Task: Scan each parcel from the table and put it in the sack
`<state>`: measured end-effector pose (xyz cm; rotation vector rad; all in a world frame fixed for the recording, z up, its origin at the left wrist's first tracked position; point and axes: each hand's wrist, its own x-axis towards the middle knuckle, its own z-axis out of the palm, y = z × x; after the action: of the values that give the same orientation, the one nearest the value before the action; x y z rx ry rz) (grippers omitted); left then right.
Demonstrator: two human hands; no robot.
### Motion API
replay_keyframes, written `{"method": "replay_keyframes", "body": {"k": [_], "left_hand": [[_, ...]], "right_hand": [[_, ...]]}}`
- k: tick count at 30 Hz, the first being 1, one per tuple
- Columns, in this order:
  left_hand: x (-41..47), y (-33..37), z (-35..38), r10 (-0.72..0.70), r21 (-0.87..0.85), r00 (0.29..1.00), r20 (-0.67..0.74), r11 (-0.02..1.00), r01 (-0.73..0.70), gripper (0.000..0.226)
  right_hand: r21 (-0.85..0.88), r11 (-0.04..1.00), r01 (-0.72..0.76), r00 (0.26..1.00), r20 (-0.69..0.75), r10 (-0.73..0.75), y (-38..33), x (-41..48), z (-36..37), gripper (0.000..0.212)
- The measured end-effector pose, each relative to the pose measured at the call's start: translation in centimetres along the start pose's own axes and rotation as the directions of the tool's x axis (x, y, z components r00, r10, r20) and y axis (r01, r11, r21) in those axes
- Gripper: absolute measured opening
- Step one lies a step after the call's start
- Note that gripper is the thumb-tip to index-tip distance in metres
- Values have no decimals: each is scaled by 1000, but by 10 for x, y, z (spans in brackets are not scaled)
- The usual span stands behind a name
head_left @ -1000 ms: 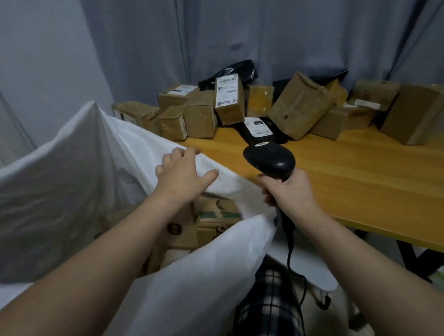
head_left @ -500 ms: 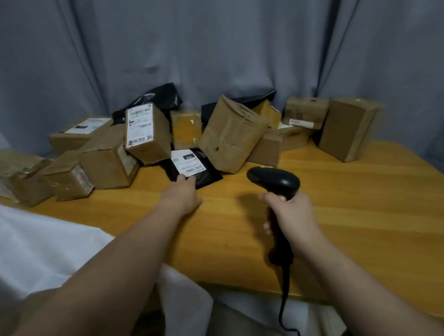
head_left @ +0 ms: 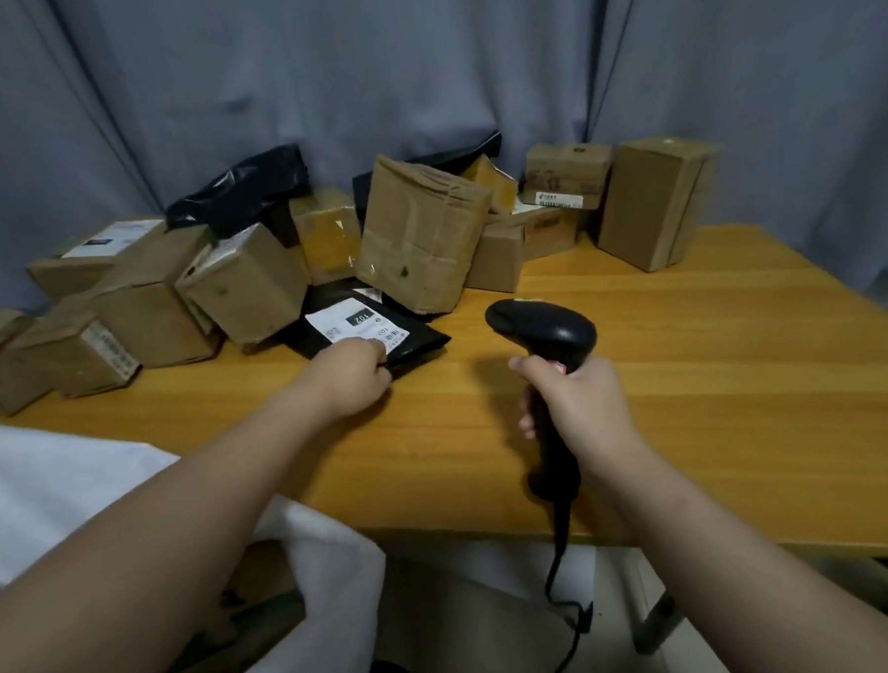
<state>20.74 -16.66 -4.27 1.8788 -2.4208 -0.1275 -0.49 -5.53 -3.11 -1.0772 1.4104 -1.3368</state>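
While your left hand (head_left: 354,374) curls its fingers on the near edge of the black mailer parcel (head_left: 416,340), the parcel's white label (head_left: 354,323) faces up. It carries a dark block with pale characters that read roughly as "70L" from where you stand. The finer print and the barcode beneath are too blurred to read. That parcel lies flat on the bench (head_left: 691,375) at 12 o'clock from you, its far end hidden behind the crumpled cardboard box (head_left: 421,239).

At 10 o'clock a flat carton (head_left: 107,240) shows a white label with a black patch, unreadable. At 9 o'clock a small box (head_left: 106,354) has a printed sticker on its side, also unreadable. At 1 o'clock a stacked carton (head_left: 564,175) bears reddish-brown printing and a white strip label with a small green mark, but no words come clear. A plain tall box (head_left: 651,202) stands upright at 2 o'clock.

Your right hand (head_left: 576,399) is wrapped around the handle of the black scanner (head_left: 541,326), forefinger up near the head. The head points toward 11 o'clock at the mailer. Its cable (head_left: 563,587) hangs down past the bench edge at 5 o'clock. The white sack (head_left: 54,490) sits at 8 o'clock under your outstretched left forearm.
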Motion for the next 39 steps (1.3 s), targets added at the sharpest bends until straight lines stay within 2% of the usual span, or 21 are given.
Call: {"method": "replay_keyframes", "body": {"k": [3,6,7,9,11,13,14,16,18,20,23,25,28,31,32,34,36,39], "left_hand": [[-28,30,-12,32,-158,998,-47,987,-39,17],[-52,63,-23,25,-398,998,-61,916,-47,23],[-60,76,-25,24,-514,999,-44,857,-43,23],[-76,103,-26,56,-739,998,1,673,-37,15],[-88,126,-24,123,-817,992,-6,571,-75,11],[-90,137,-22,185,-793,983,-3,599,-115,17],[-87,136,-22,190,-731,982,-11,669,-138,22],[-76,122,-24,155,-494,985,-78,852,-173,29],[-65,101,-21,125,-266,988,-89,953,-145,37],[-56,82,-15,84,-176,995,45,982,-75,52],[-55,71,-9,25,-56,953,303,998,-8,68],[-55,70,-7,16,45,951,309,999,-31,71],[-59,72,-11,-33,108,929,369,994,-7,66],[-71,77,-13,-46,80,934,355,997,19,55],[-78,81,-10,-41,24,947,317,999,35,52],[-88,88,0,-59,-196,974,220,975,104,44],[-95,95,12,-142,-360,981,131,915,181,44],[-95,106,19,-308,-406,946,103,855,323,57]], "right_hand": [[-59,998,22,1000,7,-21,8,-18,-13,18],[26,1000,5,999,-45,-4,14,-37,-24,16],[60,998,1,998,-63,2,16,-43,-28,13],[106,994,5,995,-104,6,23,-54,-34,9],[150,989,12,989,-146,10,32,-64,-40,14],[174,985,13,981,-192,21,38,-72,-47,17],[186,982,17,977,-212,23,41,-75,-51,15],[217,976,22,971,-238,31,45,-79,-58,10],[221,975,19,967,-253,39,49,-80,-63,13],[200,980,12,962,-268,43,52,-78,-64,22],[214,977,18,963,-267,40,53,-77,-61,27],[213,976,47,958,-286,16,54,-77,-61,20],[116,990,81,933,-359,-34,56,-79,-66,17],[76,992,102,927,-368,-68,52,-84,-76,17],[79,990,114,936,-344,-80,49,-87,-79,20],[63,992,107,954,-287,-85,46,-92,-80,27],[47,996,80,969,-237,-67,46,-97,-77,29],[77,997,23,983,-183,-8,46,-105,-72,27]]}}
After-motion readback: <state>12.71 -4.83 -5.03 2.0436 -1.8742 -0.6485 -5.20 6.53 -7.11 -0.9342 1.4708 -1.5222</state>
